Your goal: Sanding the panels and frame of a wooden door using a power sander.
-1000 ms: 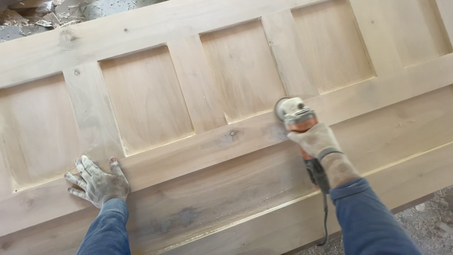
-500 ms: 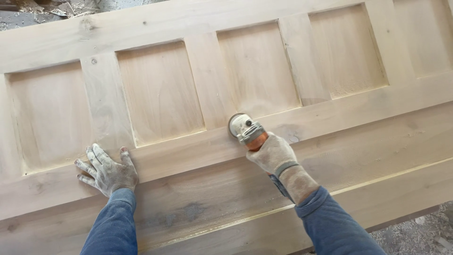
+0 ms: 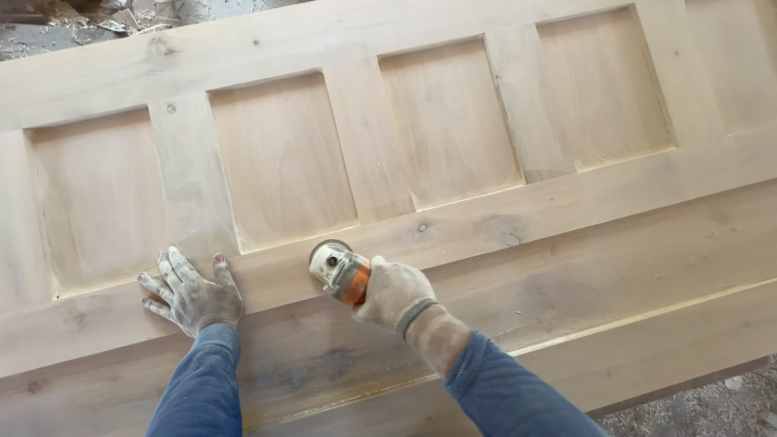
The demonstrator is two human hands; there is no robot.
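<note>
The right hand (image 3: pixel 394 293) has its fingers closed around the small, rigid, probably weighty orange-collared grinder (image 3: pixel 340 271), best held by its body, on the panelled wooden door (image 3: pixel 502 235), which the left hand (image 3: pixel 194 298) presses open-fingered.

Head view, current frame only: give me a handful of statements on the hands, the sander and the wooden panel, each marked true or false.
1. The right hand has its grip closed around the orange and grey power sander. True.
2. The left hand is lifted clear of the wood. False: it lies flat, fingers spread, on the wooden panel.
3. The sander's head rests inside one of the recessed squares. False: it sits on the flat rail below the recesses.
4. Both forearms are in blue sleeves. True.
5. The sander lies to the right of the left hand. True.
</note>
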